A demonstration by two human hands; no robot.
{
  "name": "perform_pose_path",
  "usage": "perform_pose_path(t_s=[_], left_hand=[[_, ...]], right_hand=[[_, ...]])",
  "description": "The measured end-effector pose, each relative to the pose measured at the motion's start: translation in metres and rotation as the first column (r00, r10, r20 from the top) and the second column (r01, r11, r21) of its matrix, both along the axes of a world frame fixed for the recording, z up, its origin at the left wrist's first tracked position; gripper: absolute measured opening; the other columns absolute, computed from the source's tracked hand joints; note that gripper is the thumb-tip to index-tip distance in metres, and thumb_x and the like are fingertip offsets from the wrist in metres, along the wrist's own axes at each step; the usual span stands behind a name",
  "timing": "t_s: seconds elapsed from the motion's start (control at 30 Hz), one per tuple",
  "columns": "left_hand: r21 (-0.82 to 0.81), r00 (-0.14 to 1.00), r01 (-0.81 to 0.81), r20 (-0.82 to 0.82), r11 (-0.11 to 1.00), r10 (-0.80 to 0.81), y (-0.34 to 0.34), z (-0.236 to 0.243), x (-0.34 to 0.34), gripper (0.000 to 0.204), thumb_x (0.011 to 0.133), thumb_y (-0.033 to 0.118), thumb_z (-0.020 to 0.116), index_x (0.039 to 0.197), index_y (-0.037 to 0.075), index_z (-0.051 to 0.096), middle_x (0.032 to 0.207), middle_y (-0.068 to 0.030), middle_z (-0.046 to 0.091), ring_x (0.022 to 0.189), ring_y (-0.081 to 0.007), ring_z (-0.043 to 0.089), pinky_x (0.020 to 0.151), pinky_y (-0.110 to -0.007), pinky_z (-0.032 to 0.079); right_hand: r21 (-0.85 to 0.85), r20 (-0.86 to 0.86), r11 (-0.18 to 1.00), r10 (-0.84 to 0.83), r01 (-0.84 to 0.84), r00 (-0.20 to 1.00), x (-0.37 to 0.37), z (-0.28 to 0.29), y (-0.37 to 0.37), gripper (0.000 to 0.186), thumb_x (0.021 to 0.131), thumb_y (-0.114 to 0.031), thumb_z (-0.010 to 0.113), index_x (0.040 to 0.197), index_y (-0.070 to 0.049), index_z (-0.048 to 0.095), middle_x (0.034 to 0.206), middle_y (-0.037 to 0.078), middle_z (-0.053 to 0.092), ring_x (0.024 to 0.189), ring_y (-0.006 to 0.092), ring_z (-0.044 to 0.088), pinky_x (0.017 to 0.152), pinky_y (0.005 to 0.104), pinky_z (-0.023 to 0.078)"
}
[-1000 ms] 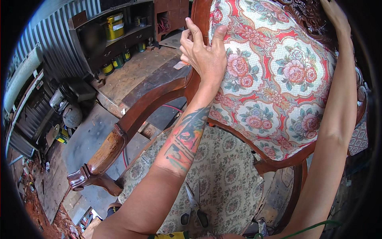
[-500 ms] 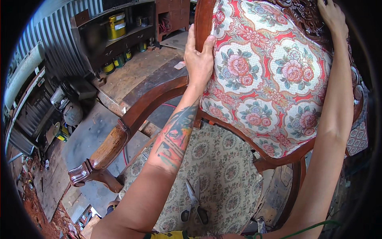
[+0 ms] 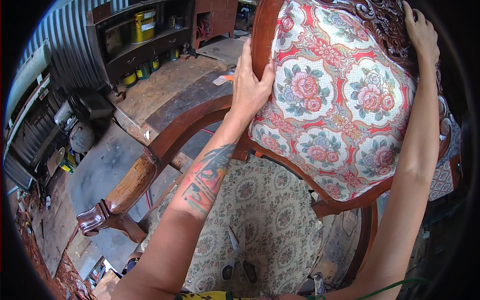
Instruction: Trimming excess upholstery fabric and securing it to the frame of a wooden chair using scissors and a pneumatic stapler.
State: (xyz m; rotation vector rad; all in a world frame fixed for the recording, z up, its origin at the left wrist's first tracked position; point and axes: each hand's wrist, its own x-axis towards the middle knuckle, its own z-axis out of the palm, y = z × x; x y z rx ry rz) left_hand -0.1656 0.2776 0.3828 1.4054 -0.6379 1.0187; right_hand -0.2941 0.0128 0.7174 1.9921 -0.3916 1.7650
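Observation:
A wooden armchair's back, covered in red and white floral fabric (image 3: 327, 95), fills the upper right. My left hand (image 3: 251, 82) grips the brown side frame (image 3: 264, 37), thumb on the front edge and fingers along the outer side. At the far right, my right hand (image 3: 422, 37) is closed over the dark carved wood (image 3: 392, 30) of the same back; some of its fingertips are hard to make out. Below lies the seat, covered in faded beige floral cloth (image 3: 280, 215). Slightly spread scissors (image 3: 239, 255) with dark handles rest on it, touched by neither hand.
A curved wooden armrest (image 3: 182, 127) with a worn patch reaches out at left. Behind are a dark cabinet (image 3: 150, 52) holding a yellow can (image 3: 143, 27), more cans below, and a grey compressor-like machine (image 3: 80, 132). Sheets and debris cover the floor at left.
The view has shifted slightly. My left hand has slid a little down the side frame, while my right hand stays on the carved wood. The scissors lie as before on the seat.

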Motion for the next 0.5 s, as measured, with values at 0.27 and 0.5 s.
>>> perform_pose_path(t_s=[0.27,0.5], left_hand=[[-0.02,0.991,-0.125,0.044,0.992,0.126,0.016,0.044,0.005,0.069,0.09,0.036,0.079,0.143,0.001,0.051,0.122,-0.0222,0.07,0.107,-0.0274,0.072,0.089,-0.038,0.058],[-0.245,0.983,0.166,-0.035,0.955,-0.18,0.028,0.065,0.021,0.072,0.091,0.043,0.08,0.143,0.0,0.053,0.131,-0.0225,0.065,0.105,-0.024,0.07,0.088,-0.035,0.056]], right_hand=[[0.022,-0.015,1.0,0.003,-0.003,1.0,0.0,0.0,0.001,0.066,0.104,-0.058,0.04,0.123,-0.001,0.064,0.118,0.025,0.059,0.112,0.0418,0.057,0.083,0.0565,0.053],[0.031,-0.024,1.0,-0.006,0.007,1.0,-0.003,-0.001,0.003,0.066,0.104,-0.058,0.039,0.123,0.0,0.064,0.118,0.025,0.059,0.113,0.0415,0.057,0.084,0.0564,0.053]])
